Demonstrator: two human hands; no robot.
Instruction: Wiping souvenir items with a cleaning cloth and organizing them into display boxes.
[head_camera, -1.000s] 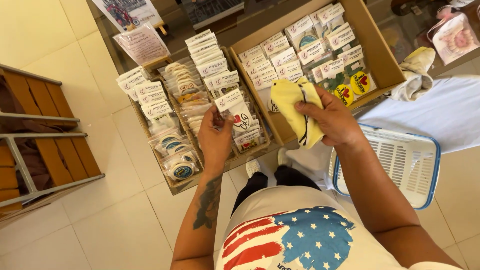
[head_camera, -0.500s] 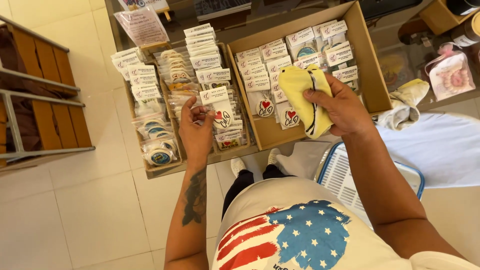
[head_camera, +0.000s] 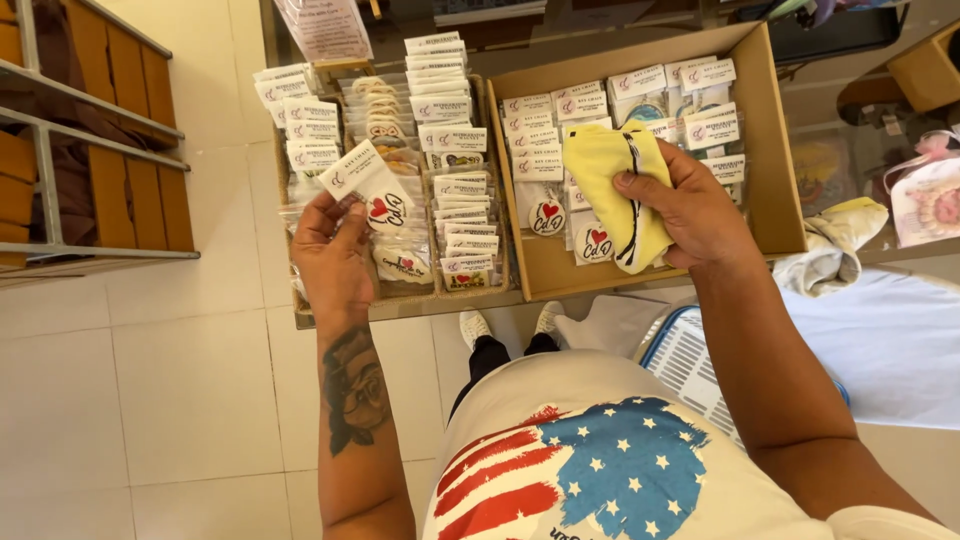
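Note:
My left hand (head_camera: 335, 255) holds a small clear packet with a white header card and a red-heart sticker (head_camera: 372, 192), raised over the left tray of packets (head_camera: 400, 300). My right hand (head_camera: 690, 205) grips a folded yellow cloth (head_camera: 610, 180) with a dark stripe, held over the cardboard box (head_camera: 765, 150). That box holds rows of similar carded packets (head_camera: 640, 85). More packets stand in rows in the left tray (head_camera: 440, 110).
A wooden and metal rack (head_camera: 90, 150) stands at the left. A white and blue plastic basket (head_camera: 690, 360) sits by my right leg. A crumpled pale cloth (head_camera: 830, 245) lies right of the box, and a printed sheet (head_camera: 325, 28) stands behind the tray.
My left hand has moved left with the packet, away from the box and over the left tray. The yellow cloth stays in my right hand over the box. The view has shifted.

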